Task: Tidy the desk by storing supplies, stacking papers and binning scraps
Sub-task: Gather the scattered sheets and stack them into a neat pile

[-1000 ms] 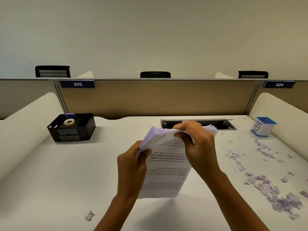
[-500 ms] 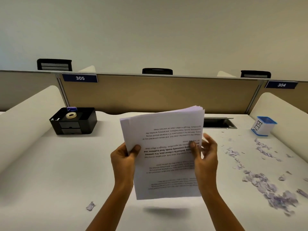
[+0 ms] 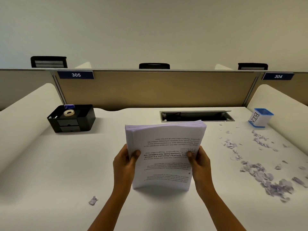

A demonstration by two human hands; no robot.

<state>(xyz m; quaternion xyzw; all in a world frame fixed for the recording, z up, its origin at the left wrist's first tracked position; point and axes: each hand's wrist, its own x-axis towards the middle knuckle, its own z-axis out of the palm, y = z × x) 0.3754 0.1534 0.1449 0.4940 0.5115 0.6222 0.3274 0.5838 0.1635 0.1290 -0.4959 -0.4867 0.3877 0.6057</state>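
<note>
A thick stack of printed papers (image 3: 165, 155) stands on its lower edge on the white desk (image 3: 50, 164), tilted back toward me, with the text upside down. My left hand (image 3: 125, 162) grips its left edge with the thumb on the front sheet. My right hand (image 3: 199, 161) grips the right edge the same way. Torn paper scraps (image 3: 266, 177) lie scattered over the right side of the desk. One lone scrap (image 3: 93, 200) lies near the front left. A small white cup with a blue rim, marked BIN (image 3: 260, 119), stands at the back right.
A black desk organiser (image 3: 71, 120) holding a tape roll (image 3: 69, 112) sits at the back left. A recessed cable slot (image 3: 196, 116) is cut into the desk behind the papers. Curved white dividers flank both sides, and a tan partition runs along the back.
The papers went from a bent bundle to a squared stack standing on the desk. My right hand came off the top edge and now holds the right side.
</note>
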